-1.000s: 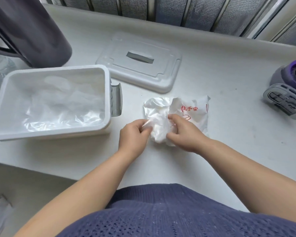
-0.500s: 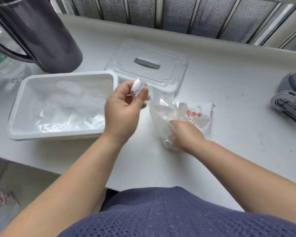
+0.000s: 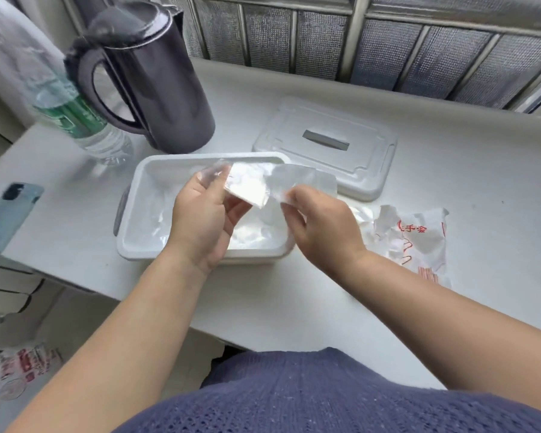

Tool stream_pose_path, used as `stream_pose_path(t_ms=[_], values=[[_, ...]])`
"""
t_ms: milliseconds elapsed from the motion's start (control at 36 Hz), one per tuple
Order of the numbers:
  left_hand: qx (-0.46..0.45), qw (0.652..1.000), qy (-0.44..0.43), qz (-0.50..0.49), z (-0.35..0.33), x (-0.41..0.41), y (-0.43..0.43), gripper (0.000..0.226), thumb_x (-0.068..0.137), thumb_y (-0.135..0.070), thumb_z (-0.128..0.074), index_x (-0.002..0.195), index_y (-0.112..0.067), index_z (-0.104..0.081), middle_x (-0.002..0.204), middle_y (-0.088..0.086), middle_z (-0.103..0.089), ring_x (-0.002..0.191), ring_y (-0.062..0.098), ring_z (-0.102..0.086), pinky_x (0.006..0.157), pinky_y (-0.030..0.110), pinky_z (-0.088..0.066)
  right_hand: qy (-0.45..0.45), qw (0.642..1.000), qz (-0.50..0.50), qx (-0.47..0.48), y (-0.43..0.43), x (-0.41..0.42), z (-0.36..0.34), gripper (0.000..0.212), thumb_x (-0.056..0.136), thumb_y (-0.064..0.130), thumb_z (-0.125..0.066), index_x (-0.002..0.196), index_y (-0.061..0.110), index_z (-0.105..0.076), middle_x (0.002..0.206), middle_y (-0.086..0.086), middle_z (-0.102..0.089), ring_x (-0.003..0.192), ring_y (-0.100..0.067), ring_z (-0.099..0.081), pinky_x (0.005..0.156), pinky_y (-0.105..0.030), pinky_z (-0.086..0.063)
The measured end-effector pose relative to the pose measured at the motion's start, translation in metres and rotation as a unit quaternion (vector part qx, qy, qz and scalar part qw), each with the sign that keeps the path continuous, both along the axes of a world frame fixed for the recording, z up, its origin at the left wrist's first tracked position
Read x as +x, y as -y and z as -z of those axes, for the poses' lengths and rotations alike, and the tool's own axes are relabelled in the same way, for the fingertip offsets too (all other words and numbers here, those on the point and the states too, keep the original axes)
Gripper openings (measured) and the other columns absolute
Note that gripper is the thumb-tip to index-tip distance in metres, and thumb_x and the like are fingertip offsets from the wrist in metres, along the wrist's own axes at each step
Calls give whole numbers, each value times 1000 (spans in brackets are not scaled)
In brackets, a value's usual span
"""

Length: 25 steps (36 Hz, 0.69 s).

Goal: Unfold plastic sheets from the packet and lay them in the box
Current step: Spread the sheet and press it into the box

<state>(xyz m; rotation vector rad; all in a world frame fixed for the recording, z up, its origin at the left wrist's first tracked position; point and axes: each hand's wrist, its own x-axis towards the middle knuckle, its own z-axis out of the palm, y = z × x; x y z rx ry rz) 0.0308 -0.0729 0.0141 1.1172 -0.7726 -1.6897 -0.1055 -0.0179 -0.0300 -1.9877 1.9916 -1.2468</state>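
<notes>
Thin clear plastic sheet (image 3: 247, 189), partly folded, pinched at both ends just above white rectangular plastic box (image 3: 156, 164): left hand (image 3: 200, 223) curled on one edge, right hand (image 3: 322, 226) on other. Inside box, more clear sheets (image 3: 256, 237). Right of box, torn white red-printed packet (image 3: 419, 242); behind box, flat white slotted lid (image 3: 325, 145) and dark plastic kettle (image 3: 156, 82).

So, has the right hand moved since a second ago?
Yes. The right hand has left the packet, where it was pressing, and gone left: it is now over the box's right end, pinching the sheet.
</notes>
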Motion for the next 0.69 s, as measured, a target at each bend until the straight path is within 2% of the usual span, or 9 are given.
stream_pose_path(t_ms=[83, 167, 222, 306, 361, 444, 528, 583, 694], values=[[-26, 981, 193, -4, 3, 23, 9, 24, 91, -10, -60, 113, -13, -52, 93, -1, -63, 76, 9, -61, 66, 20, -52, -11, 999, -9, -40, 15, 7, -3, 21, 84, 16, -47, 82, 5, -64, 62, -6, -62, 49, -29, -57, 44, -25, -44], [-226, 848, 478, 44, 4, 48, 16, 64, 80, -17, -70, 137, -25, -40, 131, -6, -46, 114, 7, -49, 93, 20, -38, -44, 997, -47, -44, 30, 14, -5, 27, 83, 14, -43, 92, 5, -67, 71, -7, -69, 57, -29, -64, 44, -32, -50], [-352, 780, 501, 125, 1, 59, 22, 78, 78, -24, -72, 145, -28, -33, 142, -7, -38, 126, 4, -37, 103, 18, -28, -75, 993, -80, -40, 39, 21, -5, 28, 84, 15, -42, 96, 6, -66, 73, -7, -69, 58, -30, -64, 45, -34, -51], [-430, 731, 481, 223, 2, 64, 32, 61, 78, -42, -63, 134, -24, -54, 130, -6, -58, 118, 5, -48, 99, 14, -35, -86, 988, -127, -27, 46, 28, -8, 24, 85, 12, -43, 103, 12, -60, 77, -7, -71, 60, -31, -64, 48, -32, -51], [-438, 746, 461, 200, 3, 64, 34, 37, 86, -36, -60, 119, -20, -67, 111, -7, -68, 104, 3, -58, 88, 8, -40, -95, 985, -142, -27, 49, 30, -9, 29, 81, 3, -51, 106, 17, -53, 75, -7, -70, 59, -30, -63, 44, -29, -47], [-325, 827, 440, 133, 3, 68, 39, 18, 94, -23, -59, 106, -20, -72, 90, -17, -69, 85, -9, -59, 74, 0, -38, -109, 984, -140, -26, 52, 33, -8, 42, 71, -8, -58, 108, 12, -54, 75, -11, -69, 55, -33, -61, 39, -30, -46], [-201, 907, 361, 85, 10, 78, 49, 13, 94, -18, -60, 91, -25, -70, 76, -18, -71, 76, -6, -63, 77, 18, -49, -126, 986, -108, -30, 54, 32, -4, 45, 69, -9, -63, 107, 12, -50, 65, -11, -65, 48, -32, -57, 39, -27, -41], [-132, 942, 308, 26, 13, 83, 55, 15, 90, -15, -64, 83, -26, -68, 80, -12, -73, 81, 6, -65, 80, 32, -52, -137, 985, -96, -44, 56, 31, -2, 37, 74, -4, -61, 100, 15, -44, 58, -8, -60, 44, -31, -52, 40, -25, -36], [-33, 980, 186, -66, 10, 89, 64, 16, 81, -5, -71, 79, -19, -64, 78, -1, -63, 67, 10, -56, 61, 21, -49, -176, 979, -84, -56, 57, 32, 1, 10, 77, 9, -50, 83, 16, -51, 48, -3, -53, 39, -28, -45, 42, -21, -34]])
